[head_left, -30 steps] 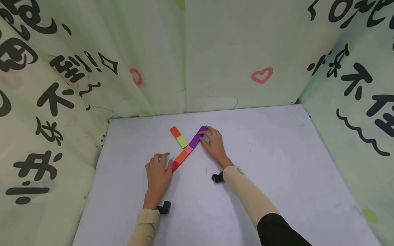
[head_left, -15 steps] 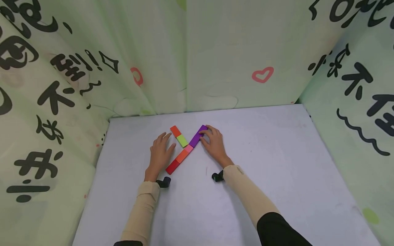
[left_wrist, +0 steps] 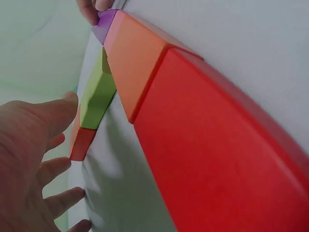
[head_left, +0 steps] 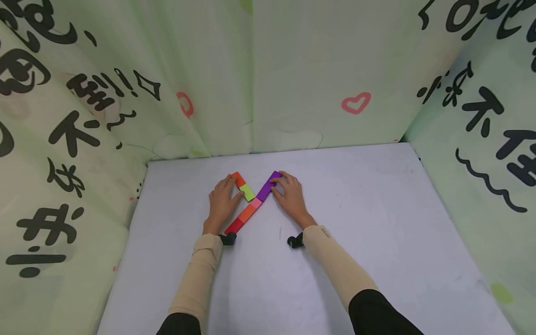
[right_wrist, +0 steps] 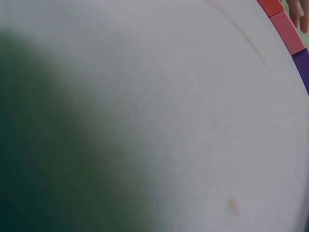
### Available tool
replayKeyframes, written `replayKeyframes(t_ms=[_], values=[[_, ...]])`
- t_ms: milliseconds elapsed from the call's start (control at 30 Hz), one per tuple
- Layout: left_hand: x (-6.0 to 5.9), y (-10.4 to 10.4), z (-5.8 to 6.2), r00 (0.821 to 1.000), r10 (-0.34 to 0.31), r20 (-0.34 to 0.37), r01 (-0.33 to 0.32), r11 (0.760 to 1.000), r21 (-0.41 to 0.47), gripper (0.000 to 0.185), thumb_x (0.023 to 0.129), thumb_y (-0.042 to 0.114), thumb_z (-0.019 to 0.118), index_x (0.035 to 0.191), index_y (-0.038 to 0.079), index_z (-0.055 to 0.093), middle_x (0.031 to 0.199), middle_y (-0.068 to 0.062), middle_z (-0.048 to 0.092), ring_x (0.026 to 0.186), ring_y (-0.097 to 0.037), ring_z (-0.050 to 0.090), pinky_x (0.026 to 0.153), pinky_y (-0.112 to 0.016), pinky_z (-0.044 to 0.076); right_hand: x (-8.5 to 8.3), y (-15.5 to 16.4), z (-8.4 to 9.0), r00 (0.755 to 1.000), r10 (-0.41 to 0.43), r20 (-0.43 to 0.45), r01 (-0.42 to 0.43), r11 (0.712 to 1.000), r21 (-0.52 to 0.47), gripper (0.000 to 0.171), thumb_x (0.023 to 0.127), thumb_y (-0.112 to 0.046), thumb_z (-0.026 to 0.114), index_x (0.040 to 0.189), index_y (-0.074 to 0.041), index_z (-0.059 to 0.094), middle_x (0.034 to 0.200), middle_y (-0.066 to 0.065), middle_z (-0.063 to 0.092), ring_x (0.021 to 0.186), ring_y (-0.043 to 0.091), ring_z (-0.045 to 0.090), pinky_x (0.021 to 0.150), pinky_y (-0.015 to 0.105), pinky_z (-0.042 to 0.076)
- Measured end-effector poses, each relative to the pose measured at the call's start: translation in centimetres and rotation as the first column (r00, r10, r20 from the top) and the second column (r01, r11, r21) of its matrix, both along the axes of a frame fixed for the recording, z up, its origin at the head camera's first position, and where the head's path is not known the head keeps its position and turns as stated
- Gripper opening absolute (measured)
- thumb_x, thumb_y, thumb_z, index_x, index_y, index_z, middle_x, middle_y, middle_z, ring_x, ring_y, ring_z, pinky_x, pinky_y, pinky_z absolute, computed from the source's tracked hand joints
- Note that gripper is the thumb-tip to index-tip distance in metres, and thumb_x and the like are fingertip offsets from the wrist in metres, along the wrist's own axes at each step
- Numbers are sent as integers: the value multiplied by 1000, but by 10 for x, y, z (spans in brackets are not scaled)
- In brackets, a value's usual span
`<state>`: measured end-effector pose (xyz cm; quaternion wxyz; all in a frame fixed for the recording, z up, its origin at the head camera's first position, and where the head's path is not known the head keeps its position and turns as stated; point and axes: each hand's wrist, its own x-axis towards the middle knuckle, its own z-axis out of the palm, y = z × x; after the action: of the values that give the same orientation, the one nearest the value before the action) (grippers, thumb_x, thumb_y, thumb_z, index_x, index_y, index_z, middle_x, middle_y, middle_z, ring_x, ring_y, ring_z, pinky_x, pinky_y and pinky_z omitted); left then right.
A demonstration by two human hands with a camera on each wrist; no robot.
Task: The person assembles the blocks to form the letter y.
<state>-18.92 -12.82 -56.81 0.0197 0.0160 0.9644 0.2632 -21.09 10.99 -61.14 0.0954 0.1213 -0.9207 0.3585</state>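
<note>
Colored blocks lie flat in two lines that meet. The longer line runs from a red block (head_left: 234, 226) through an orange block (head_left: 247, 213) and a pink block (head_left: 256, 203) to a purple block (head_left: 269, 186). A lime green block (head_left: 247, 192) and an orange-red block (head_left: 238, 179) form the short line, its green end by the pink block. My left hand (head_left: 221, 203) is beside the short line, fingers spread, thumb near the green block; whether it touches is hard to tell. My right hand (head_left: 291, 197) holds the purple block's far end between thumb and fingers.
The blocks rest on a white table (head_left: 356, 209). A pale green curtain (head_left: 293, 83) with black writing stands behind the table and on both sides. Small black wrist cameras sit at my left cuff (head_left: 228, 239) and right cuff (head_left: 295, 241).
My left hand has moved up and away from the red block, uncovering it, then right to the orange-red and green blocks. My right hand stays on the purple block.
</note>
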Motion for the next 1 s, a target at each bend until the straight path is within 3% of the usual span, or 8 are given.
replayKeyframes(t_ms=[233, 1000], values=[[-3, 2, -2, 1000, -2, -4, 1, 1000, -25, 60, 94, 38, 64, 147, 19, 46, 161, -5, 32, 147, -32, 31, 113, -63, 27, 1, 0, 0, 1000, 2, -10, -2, 1000, -5, 24, 96, -28, 63, 119, -21, 67, 150, 9, 47, 140, 32, 41, 114, 54, 30], [-7, 2, -5, 1000, -10, -24, 8, 998, -63, 56, 93, 39, 64, 144, 20, 50, 159, -3, 36, 146, -31, 34, 109, -64, 29, 0, 0, -1, 1000, 6, -21, -6, 1000, 8, 25, 96, -29, 63, 119, -21, 67, 149, 9, 48, 139, 32, 41, 114, 55, 30]])
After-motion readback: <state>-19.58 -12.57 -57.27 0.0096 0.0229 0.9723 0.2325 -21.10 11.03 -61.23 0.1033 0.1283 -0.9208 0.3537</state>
